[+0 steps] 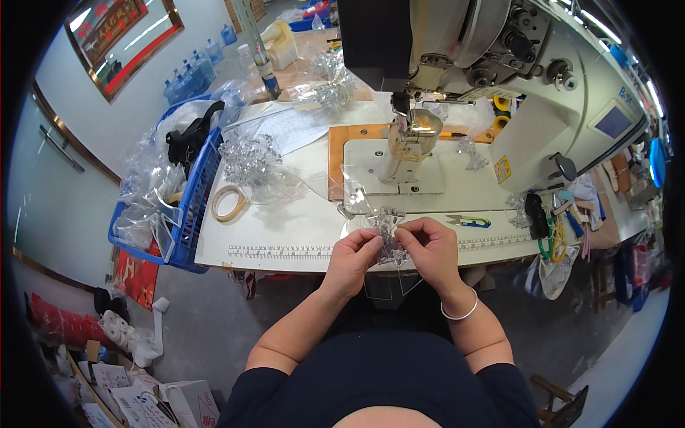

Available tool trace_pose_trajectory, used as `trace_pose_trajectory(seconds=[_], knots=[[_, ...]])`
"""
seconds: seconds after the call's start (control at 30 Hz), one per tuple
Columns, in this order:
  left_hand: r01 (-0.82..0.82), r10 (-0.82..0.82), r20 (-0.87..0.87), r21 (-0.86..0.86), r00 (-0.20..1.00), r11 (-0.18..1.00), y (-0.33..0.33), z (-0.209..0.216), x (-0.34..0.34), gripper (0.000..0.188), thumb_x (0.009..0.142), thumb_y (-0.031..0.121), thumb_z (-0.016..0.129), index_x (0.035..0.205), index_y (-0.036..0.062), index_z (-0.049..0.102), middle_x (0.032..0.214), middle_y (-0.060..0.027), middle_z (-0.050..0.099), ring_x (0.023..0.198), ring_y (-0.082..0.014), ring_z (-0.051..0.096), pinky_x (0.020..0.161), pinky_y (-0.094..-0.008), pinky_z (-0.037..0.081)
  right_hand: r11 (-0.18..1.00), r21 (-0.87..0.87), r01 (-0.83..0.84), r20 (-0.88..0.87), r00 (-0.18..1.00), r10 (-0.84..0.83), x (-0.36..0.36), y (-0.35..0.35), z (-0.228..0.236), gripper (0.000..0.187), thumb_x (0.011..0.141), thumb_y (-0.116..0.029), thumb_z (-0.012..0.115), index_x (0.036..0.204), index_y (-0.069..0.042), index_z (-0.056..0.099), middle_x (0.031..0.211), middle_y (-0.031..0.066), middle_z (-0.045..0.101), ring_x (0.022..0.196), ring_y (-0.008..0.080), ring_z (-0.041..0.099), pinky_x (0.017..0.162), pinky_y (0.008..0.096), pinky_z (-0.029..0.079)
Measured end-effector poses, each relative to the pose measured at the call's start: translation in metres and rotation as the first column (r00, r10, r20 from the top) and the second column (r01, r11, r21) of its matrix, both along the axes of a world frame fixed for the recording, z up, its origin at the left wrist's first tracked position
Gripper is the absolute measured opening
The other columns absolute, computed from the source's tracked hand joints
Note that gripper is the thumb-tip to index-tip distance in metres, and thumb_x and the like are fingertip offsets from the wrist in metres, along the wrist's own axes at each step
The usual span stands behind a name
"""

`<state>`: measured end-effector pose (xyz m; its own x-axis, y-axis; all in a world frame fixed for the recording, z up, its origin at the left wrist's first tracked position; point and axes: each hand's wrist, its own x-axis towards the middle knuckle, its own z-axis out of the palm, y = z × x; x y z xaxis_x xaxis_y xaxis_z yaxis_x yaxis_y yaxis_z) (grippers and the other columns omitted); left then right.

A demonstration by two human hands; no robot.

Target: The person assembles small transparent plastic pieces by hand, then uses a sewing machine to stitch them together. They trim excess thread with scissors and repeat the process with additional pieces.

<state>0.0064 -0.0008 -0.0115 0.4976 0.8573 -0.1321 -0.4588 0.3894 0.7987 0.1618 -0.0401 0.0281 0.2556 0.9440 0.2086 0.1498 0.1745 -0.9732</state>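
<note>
Currently, left hand (355, 258): thumb and forefinger pinch the left side of a small silvery trim (389, 220).
Right hand (431, 251): closed likewise on its right side, a pale bracelet (461, 307) around the wrist.
Silvery trim: between the fingertips, at the table's near edge, in front of the sewing machine (407, 160).
Clear plastic (354, 187): just beyond the trim; whether they are joined, I cannot tell.
Snips (469, 222): on the table (300, 222), right of the right hand.
Ruler strip (280, 251): along the table's near edge.
Tape roll (216, 204): lying flat, farther left, near a silvery heap (251, 160).
Blue basket (187, 225): beside the table's left end, filled with clear bags (135, 192).
</note>
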Motion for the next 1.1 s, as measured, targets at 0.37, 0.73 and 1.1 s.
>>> trace_pose_trajectory(seconds=[0.37,0.73,1.1], knots=[[-0.064,0.062,-0.041,-0.049,0.997,0.997,0.000,0.011,0.006,0.010,0.090,0.009,0.058,0.099,0.0044,0.058,0.084,-0.0003,0.059,0.068,-0.0051,0.052,0.062,-0.0186,0.044,1.000,0.012,0.015,-0.047,0.999,-0.014,-0.003,-0.001,0.002,0.007,0.082,-0.002,0.066,0.085,0.004,0.065,0.074,0.0073,0.068,0.068,0.0095,0.062,0.064,0.0229,0.050],[-0.070,0.070,0.002,-0.040,0.998,0.997,-0.004,0.003,0.005,0.010,0.091,0.009,0.058,0.099,0.0038,0.057,0.090,-0.0019,0.060,0.075,-0.0065,0.056,0.068,-0.0212,0.047,0.999,0.013,0.039,-0.009,0.999,-0.039,-0.003,-0.001,-0.002,0.009,0.082,-0.005,0.067,0.086,0.004,0.065,0.073,0.0071,0.067,0.066,0.0093,0.062,0.062,0.0232,0.050],[-0.065,0.066,-0.027,0.041,0.997,0.997,-0.003,-0.003,0.003,0.010,0.090,0.006,0.058,0.098,0.0003,0.057,0.094,-0.0053,0.061,0.084,-0.0115,0.060,0.076,-0.0270,0.052,0.965,0.239,0.111,0.247,0.954,-0.171,-0.009,-0.002,-0.003,0.007,0.078,-0.001,0.069,0.081,0.002,0.064,0.071,0.0095,0.065,0.062,0.0156,0.065,0.058,0.0251,0.051]])
